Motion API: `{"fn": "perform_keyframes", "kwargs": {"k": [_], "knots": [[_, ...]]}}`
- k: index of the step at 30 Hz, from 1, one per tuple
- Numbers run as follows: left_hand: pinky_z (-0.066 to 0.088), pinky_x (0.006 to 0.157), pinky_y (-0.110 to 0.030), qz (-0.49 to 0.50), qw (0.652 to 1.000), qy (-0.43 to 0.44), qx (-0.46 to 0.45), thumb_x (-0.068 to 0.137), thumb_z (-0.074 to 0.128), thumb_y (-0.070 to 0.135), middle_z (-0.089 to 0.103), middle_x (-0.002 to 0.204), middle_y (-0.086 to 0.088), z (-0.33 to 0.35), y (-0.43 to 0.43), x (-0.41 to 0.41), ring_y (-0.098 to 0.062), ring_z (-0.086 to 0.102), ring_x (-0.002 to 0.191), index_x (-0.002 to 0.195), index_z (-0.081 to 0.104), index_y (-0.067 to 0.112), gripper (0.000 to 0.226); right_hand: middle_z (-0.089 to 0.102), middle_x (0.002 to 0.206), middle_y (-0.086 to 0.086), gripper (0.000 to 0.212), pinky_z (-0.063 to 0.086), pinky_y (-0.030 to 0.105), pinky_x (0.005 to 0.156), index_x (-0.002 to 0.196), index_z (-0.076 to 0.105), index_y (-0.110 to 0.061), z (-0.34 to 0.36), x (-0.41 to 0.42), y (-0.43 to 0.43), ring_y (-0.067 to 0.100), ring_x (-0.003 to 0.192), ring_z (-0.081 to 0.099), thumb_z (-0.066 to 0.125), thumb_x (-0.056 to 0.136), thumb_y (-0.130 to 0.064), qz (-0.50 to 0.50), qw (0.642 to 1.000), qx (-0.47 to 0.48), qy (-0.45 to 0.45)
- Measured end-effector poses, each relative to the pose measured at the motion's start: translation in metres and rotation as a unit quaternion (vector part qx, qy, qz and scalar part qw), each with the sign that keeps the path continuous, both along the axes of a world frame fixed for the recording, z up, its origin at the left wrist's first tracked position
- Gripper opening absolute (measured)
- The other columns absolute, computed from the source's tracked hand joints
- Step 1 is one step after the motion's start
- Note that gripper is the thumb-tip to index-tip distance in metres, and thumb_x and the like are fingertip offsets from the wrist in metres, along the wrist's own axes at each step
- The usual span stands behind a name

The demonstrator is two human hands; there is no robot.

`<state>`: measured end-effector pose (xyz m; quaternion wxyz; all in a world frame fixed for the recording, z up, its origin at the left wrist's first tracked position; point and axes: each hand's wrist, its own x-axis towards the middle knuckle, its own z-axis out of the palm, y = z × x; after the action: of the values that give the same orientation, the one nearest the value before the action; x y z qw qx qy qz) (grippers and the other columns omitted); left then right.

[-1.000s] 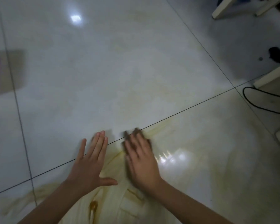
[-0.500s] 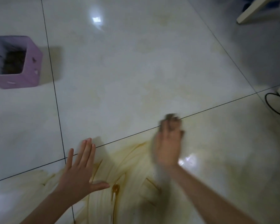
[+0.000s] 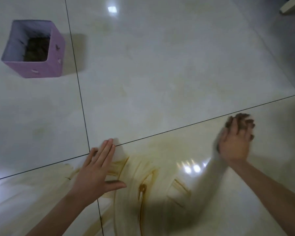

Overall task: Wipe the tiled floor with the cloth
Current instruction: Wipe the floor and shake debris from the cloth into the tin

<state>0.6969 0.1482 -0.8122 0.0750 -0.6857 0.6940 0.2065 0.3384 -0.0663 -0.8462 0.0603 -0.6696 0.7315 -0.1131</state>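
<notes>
**Blur on the right, cut-offs at the edges**

At 3 o'clock the right grip point(image 3: 233, 143) is smeared by motion, its fingers running together. It covers most of the cloth point(image 3: 242, 119), and only a dark, fuzzy edge shows past the fingertips. The dark stuff inside the purple box point(image 3: 41, 70) at 10 o'clock is too murky to name. A white piece of furniture point(image 3: 291, 5) at 1 o'clock is cut off by the corner. The left forearm point(image 3: 58, 213), the right forearm point(image 3: 271, 188) and the brown streaks point(image 3: 141, 189) run off the lower edges.

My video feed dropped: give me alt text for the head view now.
The right hand, motion-blurred, presses a dark cloth onto the glossy tiled floor, right of brownish smear streaks. The left hand lies flat on the floor, fingers straight, amid the streaks. A purple square bin stands far left.
</notes>
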Motion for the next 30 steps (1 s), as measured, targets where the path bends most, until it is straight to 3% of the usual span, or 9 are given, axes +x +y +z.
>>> {"fn": "perform_keyframes", "kwargs": {"k": [3, 9, 12, 13, 16, 19, 21, 28, 30], "knots": [[0.012, 0.115, -0.047, 0.031, 1.0, 0.002, 0.004, 0.071, 0.033, 0.085, 0.027, 0.155, -0.018, 0.001, 0.009, 0.01, -0.028, 0.02, 0.144, 0.144, 0.032, -0.006, 0.117, 0.023, 0.152, 0.021, 0.051, 0.026, 0.049, 0.11, 0.141, 0.029, -0.002, -0.006, 0.112, 0.077, 0.046, 0.139, 0.024, 0.041, 0.092, -0.003, 0.168, 0.985, -0.029, 0.005], [0.019, 0.108, -0.054, 0.063, 0.995, -0.055, 0.063, 0.069, 0.021, 0.09, 0.033, 0.149, -0.026, 0.009, 0.05, 0.042, -0.032, 0.023, 0.14, 0.138, 0.037, -0.013, 0.125, 0.023, 0.158, 0.015, 0.059, 0.01, 0.045, 0.121, 0.149, 0.033, -0.012, -0.004, 0.247, 0.186, 0.032, 0.149, 0.006, 0.014, 0.102, -0.043, 0.539, 0.84, 0.041, 0.051], [0.022, 0.105, -0.057, 0.068, 0.992, -0.074, 0.071, 0.066, 0.027, 0.089, 0.035, 0.148, -0.027, 0.012, 0.069, 0.06, -0.038, 0.03, 0.139, 0.136, 0.041, -0.013, 0.125, 0.035, 0.154, 0.009, 0.049, 0.027, 0.046, 0.116, 0.144, 0.045, -0.017, -0.006, 0.219, 0.133, 0.03, 0.146, 0.024, 0.049, 0.097, -0.032, 0.666, 0.742, -0.016, 0.081], [0.023, 0.105, -0.057, 0.07, 0.992, -0.077, 0.07, 0.065, 0.029, 0.088, 0.035, 0.148, -0.026, 0.012, 0.073, 0.065, -0.039, 0.033, 0.138, 0.136, 0.041, -0.013, 0.124, 0.037, 0.153, 0.006, 0.047, 0.031, 0.046, 0.112, 0.142, 0.045, -0.018, -0.007, 0.203, 0.106, 0.029, 0.144, 0.026, 0.053, 0.096, -0.025, 0.644, 0.762, -0.013, 0.064], [0.023, 0.105, -0.055, 0.071, 0.993, -0.077, 0.061, 0.063, 0.03, 0.088, 0.034, 0.15, -0.024, 0.008, 0.081, 0.073, -0.037, 0.033, 0.139, 0.138, 0.039, -0.011, 0.124, 0.035, 0.153, 0.013, 0.049, 0.033, 0.051, 0.109, 0.145, 0.04, -0.007, 0.003, 0.163, 0.06, 0.035, 0.143, 0.026, 0.042, 0.097, -0.013, 0.328, 0.945, -0.004, 0.018], [0.022, 0.106, -0.053, 0.075, 0.994, -0.058, 0.053, 0.061, 0.031, 0.088, 0.031, 0.151, -0.023, 0.003, 0.083, 0.071, -0.031, 0.023, 0.141, 0.139, 0.038, -0.01, 0.125, 0.038, 0.15, 0.016, 0.046, 0.018, 0.031, 0.119, 0.144, 0.041, -0.006, -0.003, 0.19, 0.108, 0.032, 0.142, 0.03, 0.037, 0.099, -0.014, 0.173, 0.985, -0.012, -0.012], [0.022, 0.106, -0.052, 0.079, 0.995, -0.053, 0.042, 0.06, 0.033, 0.088, 0.031, 0.151, -0.023, 0.002, 0.082, 0.071, -0.03, 0.022, 0.141, 0.139, 0.039, -0.01, 0.126, 0.032, 0.153, -0.01, 0.042, 0.011, 0.008, 0.113, 0.147, 0.035, -0.029, -0.009, 0.225, 0.169, 0.005, 0.143, 0.024, 0.029, 0.105, -0.034, 0.325, 0.945, 0.016, -0.047], [0.029, 0.105, -0.051, 0.058, 0.994, -0.079, 0.044, 0.037, 0.065, 0.085, 0.042, 0.145, -0.024, 0.01, 0.082, 0.077, -0.04, 0.043, 0.13, 0.134, 0.048, -0.008, 0.136, 0.041, 0.151, 0.011, 0.044, 0.03, 0.043, 0.115, 0.139, 0.05, -0.011, -0.005, 0.22, 0.164, 0.031, 0.141, 0.033, 0.048, 0.098, -0.027, 0.8, 0.598, 0.041, 0.026], [0.04, 0.104, -0.055, 0.053, 0.995, -0.076, 0.035, 0.037, 0.067, 0.084, 0.041, 0.145, -0.023, 0.011, 0.083, 0.078, -0.04, 0.043, 0.131, 0.134, 0.048, -0.007, 0.134, 0.039, 0.151, 0.012, 0.041, 0.031, 0.046, 0.112, 0.138, 0.049, -0.012, -0.002, 0.243, 0.115, 0.034, 0.139, 0.034, 0.032, 0.103, -0.023, 0.79, 0.612, 0.025, 0.035]]}}
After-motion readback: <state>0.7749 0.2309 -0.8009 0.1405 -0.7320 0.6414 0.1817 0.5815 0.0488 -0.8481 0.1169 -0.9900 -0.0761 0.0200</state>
